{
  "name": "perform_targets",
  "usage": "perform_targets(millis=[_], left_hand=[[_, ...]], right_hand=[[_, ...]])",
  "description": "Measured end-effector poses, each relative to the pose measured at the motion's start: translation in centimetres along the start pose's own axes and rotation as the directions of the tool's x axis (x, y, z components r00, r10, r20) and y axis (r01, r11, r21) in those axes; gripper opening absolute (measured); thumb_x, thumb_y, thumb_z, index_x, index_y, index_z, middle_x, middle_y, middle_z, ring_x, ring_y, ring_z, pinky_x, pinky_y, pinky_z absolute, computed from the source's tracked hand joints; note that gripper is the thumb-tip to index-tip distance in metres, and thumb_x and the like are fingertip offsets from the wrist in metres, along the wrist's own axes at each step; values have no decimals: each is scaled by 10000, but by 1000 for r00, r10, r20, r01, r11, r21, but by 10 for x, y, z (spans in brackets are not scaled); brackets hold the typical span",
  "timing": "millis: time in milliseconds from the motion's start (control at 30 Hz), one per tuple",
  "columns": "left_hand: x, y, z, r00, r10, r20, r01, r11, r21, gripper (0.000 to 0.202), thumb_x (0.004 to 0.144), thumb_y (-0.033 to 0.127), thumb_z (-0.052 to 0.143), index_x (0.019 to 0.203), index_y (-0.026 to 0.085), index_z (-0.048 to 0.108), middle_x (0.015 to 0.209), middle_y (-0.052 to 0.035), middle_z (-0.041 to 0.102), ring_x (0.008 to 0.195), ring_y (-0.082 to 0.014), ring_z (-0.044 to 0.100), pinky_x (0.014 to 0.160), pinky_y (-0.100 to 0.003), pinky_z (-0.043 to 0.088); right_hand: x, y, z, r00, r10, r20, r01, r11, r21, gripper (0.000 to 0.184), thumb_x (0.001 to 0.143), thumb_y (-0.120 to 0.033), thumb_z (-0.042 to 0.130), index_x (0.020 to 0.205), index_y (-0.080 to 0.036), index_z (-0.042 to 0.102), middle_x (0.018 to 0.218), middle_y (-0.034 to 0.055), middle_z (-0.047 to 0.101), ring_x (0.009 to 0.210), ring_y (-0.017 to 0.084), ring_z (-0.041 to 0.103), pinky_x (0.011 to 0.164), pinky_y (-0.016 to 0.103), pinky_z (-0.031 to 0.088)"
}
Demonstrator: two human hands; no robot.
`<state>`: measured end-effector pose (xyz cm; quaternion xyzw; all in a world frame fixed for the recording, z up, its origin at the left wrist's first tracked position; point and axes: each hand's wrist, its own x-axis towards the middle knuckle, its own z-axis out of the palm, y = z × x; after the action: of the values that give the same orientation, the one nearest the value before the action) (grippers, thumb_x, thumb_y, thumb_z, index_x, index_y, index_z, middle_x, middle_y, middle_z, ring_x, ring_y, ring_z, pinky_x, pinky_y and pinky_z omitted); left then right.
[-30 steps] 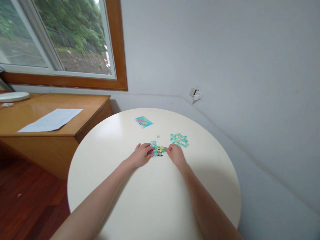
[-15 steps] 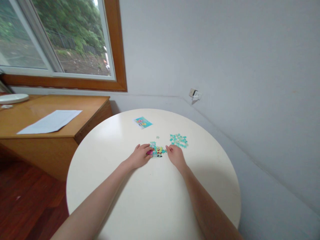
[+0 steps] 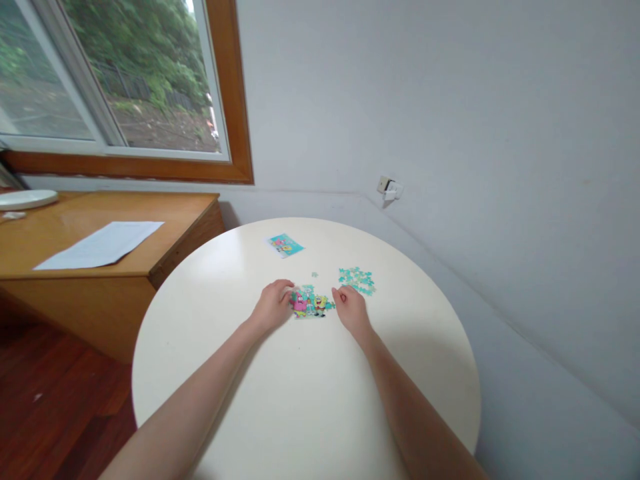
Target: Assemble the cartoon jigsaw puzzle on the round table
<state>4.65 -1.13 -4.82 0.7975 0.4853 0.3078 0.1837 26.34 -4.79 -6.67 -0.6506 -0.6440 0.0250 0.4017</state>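
Note:
A partly joined jigsaw puzzle [image 3: 311,303] lies flat between my hands, showing a pink figure, a yellow square figure and teal background. My left hand [image 3: 273,303] rests at its left edge, fingers bent and apart, with nothing visible in them. Just off the right edge, my right hand [image 3: 350,308] is closed, thumb against the curled fingers; whatever they may hold is hidden. Beyond the right hand lies a cluster of loose teal puzzle pieces [image 3: 357,278]. One single puzzle piece [image 3: 315,275] sits apart, above the joined part.
A small picture card [image 3: 285,245] with the same figures lies toward the back of the round white table [image 3: 300,400]. To the left stands a wooden desk [image 3: 190,213] bearing a paper sheet [image 3: 103,245]. A wall socket [image 3: 390,188] with a plug is behind the table.
My left hand has drawn back leftward off the joined puzzle, uncovering the pink figure. The right hand stays closed in nearly the same spot.

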Motion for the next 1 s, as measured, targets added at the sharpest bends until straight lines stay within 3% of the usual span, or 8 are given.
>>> perform_targets(millis=[133,267,533,800,1000], left_hand=[[2,-5,-5,993,-110,-29,111,994,24,290,844,168,394,987,183,645,1003,-72,707,943,-196,637,873,-319,482],[2,-5,-6,989,-146,-2,146,988,60,285,850,181,395,988,188,644,929,-70,720,855,-196,648,806,-320,489],[0,0,-4,995,-83,47,80,995,51,296,848,171,391,994,203,647,894,-49,721,866,-187,646,828,-320,485],[0,2,-4,995,-88,52,85,995,48,268,837,177,425,956,198,663,896,-52,722,838,-189,645,800,-308,486],[-1,3,-3,992,-94,88,101,992,-77,268,837,185,405,939,184,652,799,-35,721,757,-162,648,747,-279,491]], right_hand=[[-1,-2,2,998,-54,36,54,998,21,279,877,-294,434,635,-200,534,686,27,557,689,151,510,684,261,374],[-2,-2,3,992,-68,104,64,997,38,225,882,-242,433,777,-196,626,789,45,652,778,168,554,763,276,387],[-2,-2,3,984,-73,162,62,995,73,252,893,-232,422,799,-205,654,832,42,688,801,169,584,777,272,402],[-2,-1,4,984,-58,171,44,995,85,249,886,-232,431,794,-213,662,815,37,688,794,171,582,776,273,410],[-2,-3,2,978,-77,193,61,994,89,254,878,-231,440,761,-208,664,763,28,688,727,157,587,710,250,405]])
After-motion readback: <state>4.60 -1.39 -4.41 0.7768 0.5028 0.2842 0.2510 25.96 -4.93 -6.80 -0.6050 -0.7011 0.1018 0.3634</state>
